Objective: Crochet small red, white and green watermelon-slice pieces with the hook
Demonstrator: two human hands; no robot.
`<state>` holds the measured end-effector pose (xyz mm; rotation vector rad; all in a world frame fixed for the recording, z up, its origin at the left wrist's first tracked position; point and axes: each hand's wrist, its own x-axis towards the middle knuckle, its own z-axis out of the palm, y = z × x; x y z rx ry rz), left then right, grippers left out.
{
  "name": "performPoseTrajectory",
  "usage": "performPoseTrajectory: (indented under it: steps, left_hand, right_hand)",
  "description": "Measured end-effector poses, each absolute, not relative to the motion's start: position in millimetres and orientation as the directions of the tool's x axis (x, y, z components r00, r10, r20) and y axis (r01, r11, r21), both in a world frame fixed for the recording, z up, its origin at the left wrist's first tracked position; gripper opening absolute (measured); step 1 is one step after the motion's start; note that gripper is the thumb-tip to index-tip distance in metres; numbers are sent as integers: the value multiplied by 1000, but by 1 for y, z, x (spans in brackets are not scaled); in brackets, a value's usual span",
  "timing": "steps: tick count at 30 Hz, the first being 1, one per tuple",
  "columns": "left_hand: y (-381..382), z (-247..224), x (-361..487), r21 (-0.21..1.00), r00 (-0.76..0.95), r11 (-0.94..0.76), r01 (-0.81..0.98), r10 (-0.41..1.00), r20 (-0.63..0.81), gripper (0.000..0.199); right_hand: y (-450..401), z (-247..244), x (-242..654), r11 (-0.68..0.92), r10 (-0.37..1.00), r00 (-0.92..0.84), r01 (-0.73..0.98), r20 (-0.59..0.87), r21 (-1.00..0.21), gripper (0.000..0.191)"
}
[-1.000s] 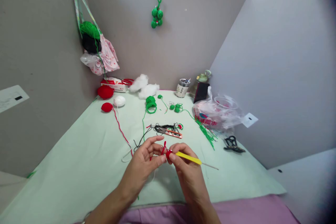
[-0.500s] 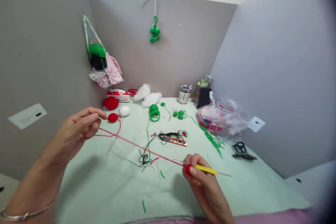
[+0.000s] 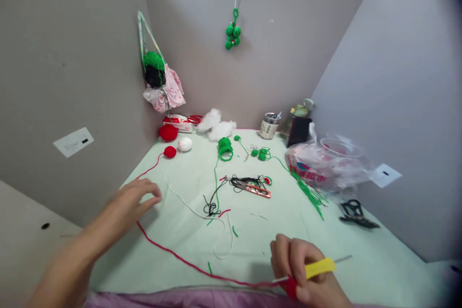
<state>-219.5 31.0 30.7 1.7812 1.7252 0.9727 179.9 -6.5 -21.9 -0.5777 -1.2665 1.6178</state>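
Right hand (image 3: 317, 291) grips crochet hook (image 3: 320, 268) against red crochet piece (image 3: 290, 289), likely securing stitches; left hand (image 3: 134, 200) (half-open) near smaller red yarn ball (image 3: 170, 152).

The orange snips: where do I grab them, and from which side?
Best to pinch the snips by the orange handle's right end, coming from the near right. That end pokes out past the black yarn, while the grey blades point left, into the tangle.
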Motion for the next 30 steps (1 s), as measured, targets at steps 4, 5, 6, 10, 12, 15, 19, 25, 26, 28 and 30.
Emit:
performPoseTrajectory:
  steps: [4,5,6,10,12,15,19,25,26,28,30]
  left_hand:
    - [34,31,-137,647,416,-382,660,903,109,15]
    - [36,28,-119,618,482,-421,664,873,78,14]
    - [39,25,-104,605,495,-430,670,866,67,13]
    - [51,4,-67,565,438,-394,725,897,64,12]
    - [56,-4,-58,563,411,-371,739,910,60,16]
    - [58,-7,-53,603,397,-343,720,916,48,22]
    - [57,10,-62,714,370,-288,638,928,44,13]
    - [46,37,-76,991,413,-60,118,911,6,19]
    - [44,39,-76,999,433,-16,29,901,2,17]
    - [40,42,-73,997,469,36,-65,883,-1,14]
    - [37,43,-68,993,483,58,-101,876,-2,15]
  right_hand:
    - [-8,-21,178,-13,860,-489,-312,148,-950,38]
    - [-9,-19,176,-14,854,-498,-309,149,-951,36]
    - [-9,-18,175,-15,852,-501,-310,151,-951,35]
    - [-9,-15,170,-6,876,-458,-328,154,-945,33]
    - [-9,-14,168,-4,883,-443,-330,151,-944,33]
    - [-9,-14,168,-31,890,-441,-314,116,-949,33]
    - [-9,-14,166,-82,926,-373,-350,59,-933,34]
    - [-2,-6,157,-129,955,-295,-407,-3,-904,30]
    - [0,-3,155,-110,960,-280,-391,5,-914,29]
    - [4,3,152,-45,976,-215,-330,29,-943,27]
    - [8,9,148,46,994,-88,-218,67,-975,23]
